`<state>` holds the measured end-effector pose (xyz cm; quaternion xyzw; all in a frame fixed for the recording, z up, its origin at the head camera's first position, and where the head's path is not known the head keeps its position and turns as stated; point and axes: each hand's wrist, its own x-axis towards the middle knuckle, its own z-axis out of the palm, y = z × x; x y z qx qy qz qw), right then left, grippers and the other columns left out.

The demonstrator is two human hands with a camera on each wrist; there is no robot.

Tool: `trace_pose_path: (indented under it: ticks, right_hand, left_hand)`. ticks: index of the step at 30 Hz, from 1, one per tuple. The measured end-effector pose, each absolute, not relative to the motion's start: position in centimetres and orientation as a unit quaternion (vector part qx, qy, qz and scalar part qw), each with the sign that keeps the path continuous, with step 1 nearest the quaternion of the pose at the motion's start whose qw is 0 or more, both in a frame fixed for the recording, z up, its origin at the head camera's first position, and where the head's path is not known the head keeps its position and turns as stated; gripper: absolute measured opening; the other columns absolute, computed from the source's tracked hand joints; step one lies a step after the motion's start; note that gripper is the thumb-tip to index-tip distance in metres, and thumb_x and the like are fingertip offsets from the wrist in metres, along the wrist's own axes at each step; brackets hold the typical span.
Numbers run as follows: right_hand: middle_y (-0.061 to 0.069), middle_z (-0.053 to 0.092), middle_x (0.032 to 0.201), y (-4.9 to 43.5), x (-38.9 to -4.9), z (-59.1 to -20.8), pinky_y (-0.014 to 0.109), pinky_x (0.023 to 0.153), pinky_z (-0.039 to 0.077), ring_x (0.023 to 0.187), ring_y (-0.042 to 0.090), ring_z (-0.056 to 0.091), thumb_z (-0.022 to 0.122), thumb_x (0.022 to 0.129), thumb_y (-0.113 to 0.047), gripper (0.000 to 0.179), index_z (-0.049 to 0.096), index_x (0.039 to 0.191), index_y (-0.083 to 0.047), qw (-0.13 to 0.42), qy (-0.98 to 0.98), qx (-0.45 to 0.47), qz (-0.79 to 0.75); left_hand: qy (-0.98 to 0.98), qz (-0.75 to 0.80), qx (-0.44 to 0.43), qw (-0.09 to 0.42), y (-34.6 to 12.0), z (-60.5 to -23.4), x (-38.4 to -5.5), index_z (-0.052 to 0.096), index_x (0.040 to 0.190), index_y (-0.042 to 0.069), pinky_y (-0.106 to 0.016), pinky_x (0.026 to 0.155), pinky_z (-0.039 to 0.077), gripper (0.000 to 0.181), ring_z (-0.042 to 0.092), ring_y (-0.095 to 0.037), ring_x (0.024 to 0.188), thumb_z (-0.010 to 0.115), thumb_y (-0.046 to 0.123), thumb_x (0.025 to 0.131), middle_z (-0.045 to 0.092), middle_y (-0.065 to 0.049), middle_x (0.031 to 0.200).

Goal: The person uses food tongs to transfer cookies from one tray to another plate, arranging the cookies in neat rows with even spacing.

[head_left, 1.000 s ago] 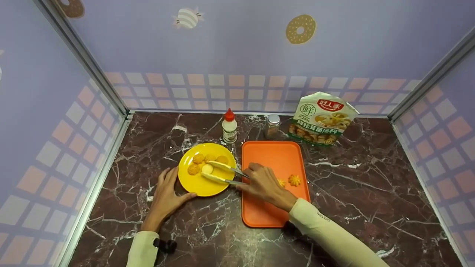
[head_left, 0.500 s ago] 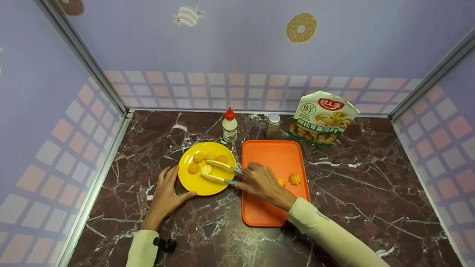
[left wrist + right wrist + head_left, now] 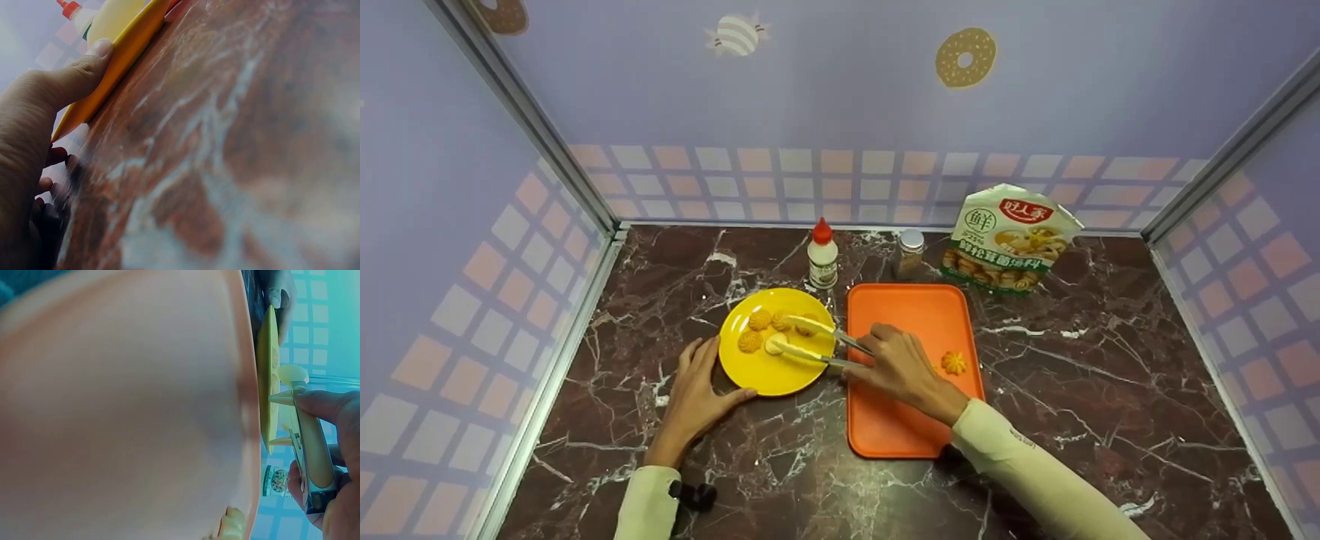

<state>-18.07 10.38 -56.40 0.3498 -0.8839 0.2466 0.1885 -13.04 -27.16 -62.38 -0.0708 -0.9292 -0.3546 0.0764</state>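
My left hand point(image 3: 695, 397) holds the near-left edge of a yellow plate point(image 3: 765, 379), thumb on its rim point(image 3: 118, 62), fingers at its side. In my right hand point(image 3: 904, 371) is a pair of metal tongs point(image 3: 849, 341) with pale tips. Their arms stand apart over the plate, one tip beside a pale round cookie point(image 3: 774, 344), the other above the cookies behind it. Several swirled cookies point(image 3: 760, 320) lie on the plate. A flower-shaped cookie point(image 3: 955, 363) rests on an orange tray point(image 3: 907, 442); another there is mostly hidden by my right hand.
Behind the plate stands a squeeze bottle point(image 3: 823, 259) with a red cap. A silver-lidded spice jar point(image 3: 910, 253) and a green-and-white food pouch point(image 3: 1011, 238) stand behind the tray. Walls close off the back and both sides of the marble counter point(image 3: 1110, 390).
The tongs have drawn back a little to the right and come off the pale cookie, which stays on the plate. My left hand has not moved.
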Motion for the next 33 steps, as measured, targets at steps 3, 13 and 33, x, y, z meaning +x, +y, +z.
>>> trace_pose_path:
  ticks: [3,13,33]
  right_hand:
    - [0.001,0.055,0.076,10.9,-18.0,-56.5,0.033,0.049,0.044,0.062,0.015,0.049,0.101,0.081,-0.036,0.039,0.083,0.094,-0.004,0.195,-0.885,0.343,0.248]
    - [0.000,0.053,0.077,13.1,-17.6,-56.8,0.033,0.049,0.046,0.062,0.014,0.048,0.103,0.079,-0.038,0.041,0.084,0.096,-0.006,0.202,-0.897,0.312,0.238]
    - [0.006,0.059,0.078,16.2,-18.0,-56.5,0.037,0.053,0.045,0.064,0.015,0.050,0.105,0.075,-0.028,0.040,0.083,0.096,-0.002,0.228,-0.892,0.293,0.258]
  left_hand:
    - [-0.929,-0.355,-0.072,0.078,-27.2,-62.4,-13.0,0.035,0.171,0.001,-0.075,0.122,0.030,0.121,0.026,-0.048,0.161,0.099,0.050,0.081,0.042,-0.024,0.170]
    - [-0.928,-0.359,-0.070,0.076,-27.2,-62.4,-13.0,0.034,0.172,0.002,-0.074,0.123,0.029,0.121,0.024,-0.048,0.161,0.098,0.049,0.081,0.041,-0.024,0.170]
    - [-0.929,-0.354,-0.068,0.080,-27.1,-62.3,-13.0,0.035,0.171,0.001,-0.074,0.122,0.031,0.122,0.026,-0.047,0.161,0.098,0.053,0.080,0.042,-0.022,0.171]
